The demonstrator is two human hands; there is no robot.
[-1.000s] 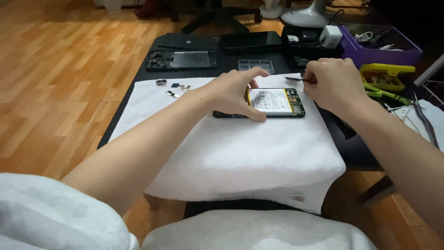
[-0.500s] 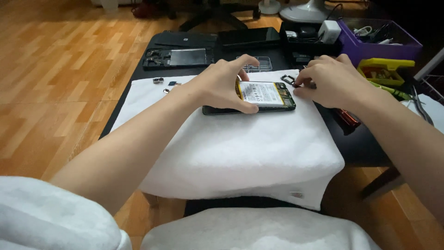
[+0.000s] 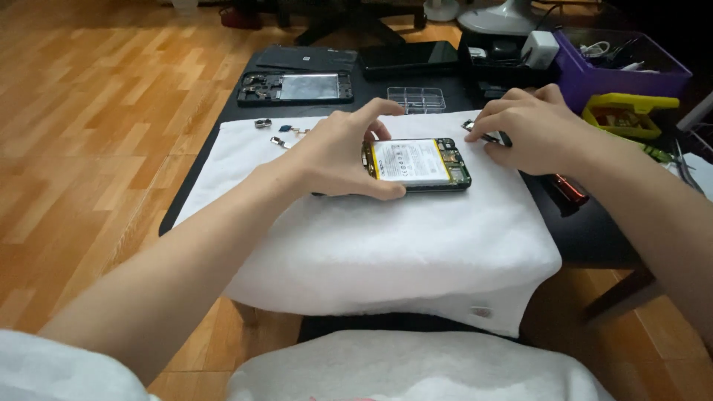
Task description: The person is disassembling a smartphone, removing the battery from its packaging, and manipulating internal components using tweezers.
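An opened phone (image 3: 420, 164) with its white battery and green board exposed lies on a white towel (image 3: 386, 245). My left hand (image 3: 338, 152) grips the phone's left end, thumb on the near edge and fingers over the far edge. My right hand (image 3: 531, 130) rests just right of the phone and pinches a small dark tool (image 3: 486, 134) whose tip lies on the towel by the phone's far right corner.
Small loose parts (image 3: 281, 134) lie at the towel's far left. Behind on the dark table (image 3: 594, 230) are a phone frame (image 3: 295, 87), a dark back cover (image 3: 408, 58), a clear parts tray (image 3: 416, 99), a purple bin (image 3: 620, 63) and a yellow tool (image 3: 624, 115). A red-handled tool (image 3: 568, 189) lies right.
The view has shifted a little. My right hand has come down from the phone's far right corner onto the towel beside it. My left hand keeps its grip on the phone.
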